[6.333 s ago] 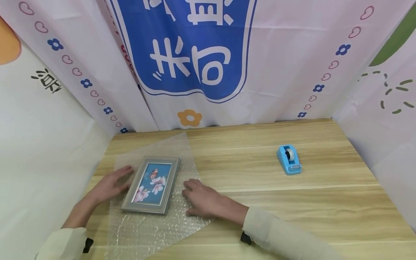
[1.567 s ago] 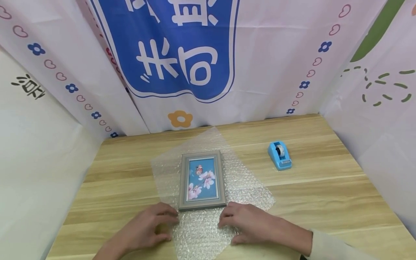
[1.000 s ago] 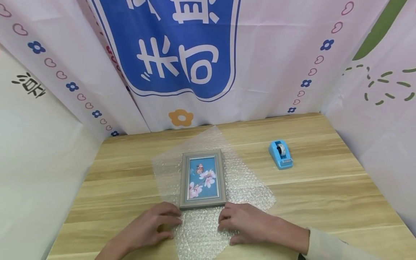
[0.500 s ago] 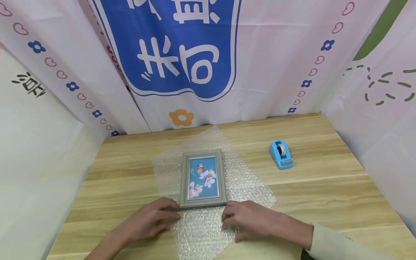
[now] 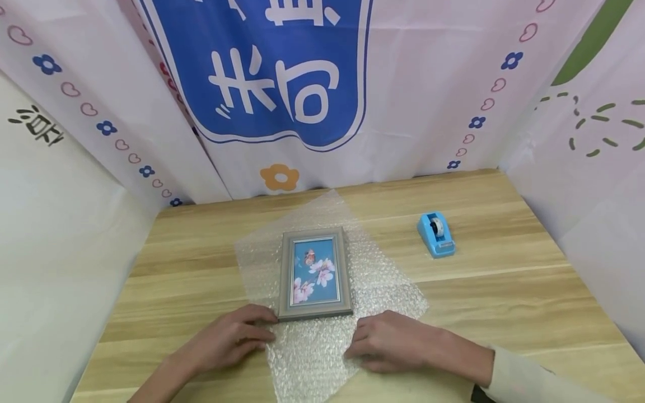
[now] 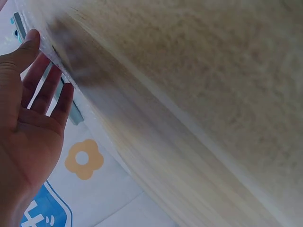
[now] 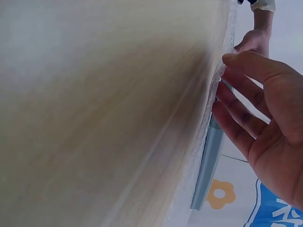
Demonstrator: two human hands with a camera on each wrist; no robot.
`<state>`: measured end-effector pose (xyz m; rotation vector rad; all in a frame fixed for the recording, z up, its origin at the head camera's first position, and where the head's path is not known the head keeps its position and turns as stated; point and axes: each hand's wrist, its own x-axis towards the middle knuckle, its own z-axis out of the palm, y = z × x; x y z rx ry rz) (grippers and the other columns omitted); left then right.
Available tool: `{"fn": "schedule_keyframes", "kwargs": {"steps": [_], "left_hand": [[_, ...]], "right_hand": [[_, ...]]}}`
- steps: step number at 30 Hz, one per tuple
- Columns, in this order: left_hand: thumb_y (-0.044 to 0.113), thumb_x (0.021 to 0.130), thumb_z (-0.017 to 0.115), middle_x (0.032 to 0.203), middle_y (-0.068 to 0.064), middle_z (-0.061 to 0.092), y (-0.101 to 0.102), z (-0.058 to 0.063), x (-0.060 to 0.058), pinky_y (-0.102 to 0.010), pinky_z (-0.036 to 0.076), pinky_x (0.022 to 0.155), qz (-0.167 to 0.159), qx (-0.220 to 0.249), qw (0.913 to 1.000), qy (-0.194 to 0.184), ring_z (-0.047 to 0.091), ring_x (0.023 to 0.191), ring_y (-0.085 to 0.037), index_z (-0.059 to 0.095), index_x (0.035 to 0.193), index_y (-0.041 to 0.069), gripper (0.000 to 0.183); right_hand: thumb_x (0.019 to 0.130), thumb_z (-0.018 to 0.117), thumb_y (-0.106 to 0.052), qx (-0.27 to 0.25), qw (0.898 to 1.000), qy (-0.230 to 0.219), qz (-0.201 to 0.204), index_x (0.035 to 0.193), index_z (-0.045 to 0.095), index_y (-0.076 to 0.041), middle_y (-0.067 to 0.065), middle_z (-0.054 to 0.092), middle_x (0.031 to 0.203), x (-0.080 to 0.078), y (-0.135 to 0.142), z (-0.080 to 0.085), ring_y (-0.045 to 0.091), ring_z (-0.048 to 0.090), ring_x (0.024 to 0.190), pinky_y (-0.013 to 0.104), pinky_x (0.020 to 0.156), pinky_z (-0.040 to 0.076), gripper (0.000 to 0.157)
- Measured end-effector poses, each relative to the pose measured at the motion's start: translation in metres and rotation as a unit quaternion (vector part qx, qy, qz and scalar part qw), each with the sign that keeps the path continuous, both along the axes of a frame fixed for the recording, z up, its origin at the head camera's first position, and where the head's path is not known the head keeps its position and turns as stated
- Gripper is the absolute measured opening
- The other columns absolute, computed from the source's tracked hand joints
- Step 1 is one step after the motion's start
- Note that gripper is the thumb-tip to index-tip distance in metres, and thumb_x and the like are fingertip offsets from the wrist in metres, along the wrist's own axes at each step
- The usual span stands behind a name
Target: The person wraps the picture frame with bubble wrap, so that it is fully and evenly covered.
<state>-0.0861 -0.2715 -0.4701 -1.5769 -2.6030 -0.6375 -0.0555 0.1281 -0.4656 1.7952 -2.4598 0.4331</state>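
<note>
A grey-framed picture point(image 5: 314, 271) with pink blossoms and a butterfly lies face up on a sheet of bubble wrap point(image 5: 312, 358). My left hand point(image 5: 232, 338) is by the frame's near left corner, its fingers loosely bent and reaching onto the wrap's left edge. Past the near right corner, my right hand point(image 5: 390, 341) rests at the wrap's lower right edge with its fingers bent downward. In the right wrist view the thumb and fingertips of the right hand point(image 7: 274, 109) meet the wrap's edge. The left wrist view shows the left hand point(image 6: 35, 127) with its fingers spread.
A blue tape dispenser point(image 5: 435, 234) stands on the wooden table point(image 5: 504, 313), to the right of the frame. Printed cloth point(image 5: 418, 112) hangs behind the table, and pale cloths flank both sides.
Since the oldest frame, the picture and bubble wrap have turned and shifted right in view. Both hands have moved from the frame's sides to its near end. Lately the right hand's fingers have drawn together.
</note>
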Motion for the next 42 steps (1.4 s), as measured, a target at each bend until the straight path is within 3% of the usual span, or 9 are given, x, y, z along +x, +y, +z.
{"fn": "schedule_keyframes", "kwargs": {"steps": [6, 14, 21, 26, 31, 36, 42], "left_hand": [[0.012, 0.089, 0.085, 0.134, 0.001, 0.074, -0.001, 0.002, -0.001, -0.045, 0.06, 0.104, 0.017, 0.006, 0.9994, -0.029, 0.07, 0.126, -0.028, 0.084, 0.115, 0.025, 0.029], [0.011, 0.092, 0.083, 0.133, 0.003, 0.076, -0.002, 0.001, 0.002, -0.02, 0.043, 0.121, 0.024, 0.022, 0.9979, -0.055, 0.07, 0.128, -0.028, 0.083, 0.117, 0.024, 0.029], [0.005, 0.094, 0.08, 0.126, 0.004, 0.078, -0.001, 0.004, -0.001, -0.026, 0.052, 0.114, 0.021, 0.038, 0.9964, -0.073, 0.073, 0.122, -0.027, 0.082, 0.118, 0.02, 0.028], [0.006, 0.097, 0.077, 0.125, 0.003, 0.08, -0.001, 0.006, -0.004, -0.035, 0.059, 0.108, 0.037, 0.032, 0.9945, -0.092, 0.075, 0.12, -0.024, 0.082, 0.118, 0.02, 0.026], [0.008, 0.1, 0.075, 0.125, 0.002, 0.081, -0.001, 0.007, -0.006, -0.039, 0.061, 0.105, 0.061, 0.028, 0.9917, -0.11, 0.077, 0.118, -0.022, 0.082, 0.119, 0.022, 0.025], [0.007, 0.1, 0.075, 0.122, 0.001, 0.081, -0.001, 0.008, -0.007, -0.039, 0.062, 0.103, 0.077, 0.034, 0.9886, -0.125, 0.078, 0.115, -0.021, 0.082, 0.117, 0.023, 0.025], [0.013, 0.104, 0.071, 0.12, 0.002, 0.082, 0.002, 0.012, -0.008, -0.039, 0.064, 0.098, 0.12, 0.019, 0.9764, -0.179, 0.077, 0.115, -0.016, 0.081, 0.118, 0.021, 0.019]], "right_hand": [[0.094, 0.081, -0.021, -0.019, 1.0, -0.009, 0.001, 0.118, 0.08, -0.026, -0.015, 0.08, 0.103, -0.003, 0.003, 0.001, -0.001, 0.071, 0.097, 0.015, 0.086, 0.058, 0.025], [0.095, 0.08, -0.02, -0.034, 0.999, -0.017, 0.006, 0.118, 0.081, -0.024, -0.014, 0.081, 0.103, 0.0, 0.003, 0.0, -0.001, 0.073, 0.095, 0.014, 0.085, 0.058, 0.023], [0.099, 0.075, -0.015, -0.06, 0.996, -0.065, -0.002, 0.116, 0.081, -0.022, -0.013, 0.081, 0.103, -0.002, 0.005, 0.002, -0.004, 0.073, 0.093, 0.009, 0.086, 0.056, 0.019], [0.1, 0.075, -0.012, -0.088, 0.99, -0.106, -0.014, 0.117, 0.081, -0.018, -0.011, 0.081, 0.106, -0.005, 0.008, 0.005, -0.006, 0.073, 0.094, 0.005, 0.085, 0.053, 0.019], [0.1, 0.074, -0.008, -0.108, 0.977, -0.176, -0.051, 0.12, 0.079, -0.013, -0.006, 0.082, 0.11, -0.007, 0.011, 0.009, -0.006, 0.073, 0.095, 0.004, 0.084, 0.054, 0.022], [0.102, 0.072, -0.007, -0.123, 0.954, -0.254, -0.099, 0.124, 0.078, -0.009, 0.0, 0.082, 0.11, -0.014, 0.014, 0.013, -0.004, 0.073, 0.096, 0.007, 0.078, 0.058, 0.023], [0.102, 0.072, -0.008, -0.144, 0.932, -0.295, -0.154, 0.129, 0.076, -0.008, -0.001, 0.081, 0.106, -0.028, 0.015, 0.02, -0.001, 0.074, 0.094, 0.013, 0.073, 0.06, 0.027]]}}
